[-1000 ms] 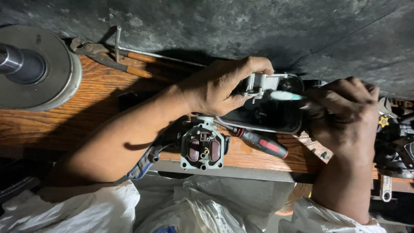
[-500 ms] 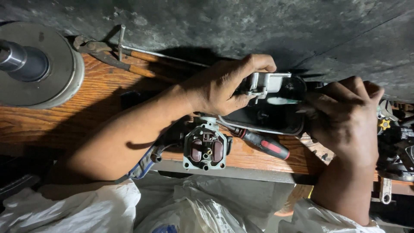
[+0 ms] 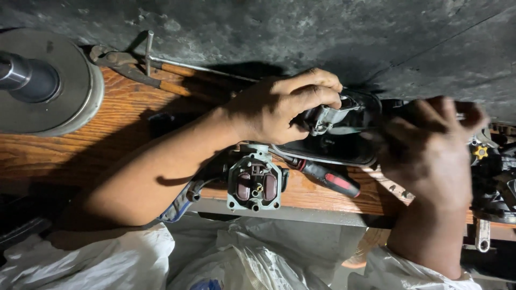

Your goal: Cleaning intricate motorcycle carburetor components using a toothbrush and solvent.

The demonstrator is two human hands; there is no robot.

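My left hand [image 3: 282, 107] grips a small grey metal part [image 3: 328, 115] and holds it over a black shallow tray [image 3: 344, 153] on the wooden bench. My right hand [image 3: 430, 147] is blurred at the tray's right end, fingers curled; I cannot tell what it holds. Below my left wrist a grey carburettor body [image 3: 255, 185] lies open side up, with two brown pieces inside. A screwdriver with a black and red handle [image 3: 330, 180] lies beside it, its shaft running under the tray.
A large round metal disc with a shaft [image 3: 45, 80] stands at the left. Pliers and a long thin tool [image 3: 145, 67] lie at the bench's back edge by the dark wall. More metal parts [image 3: 492, 177] crowd the right end. White cloth covers my lap below.
My left hand has tilted the grey metal part down toward the tray. My right hand has shifted at the tray's right end and is now blurred by motion.
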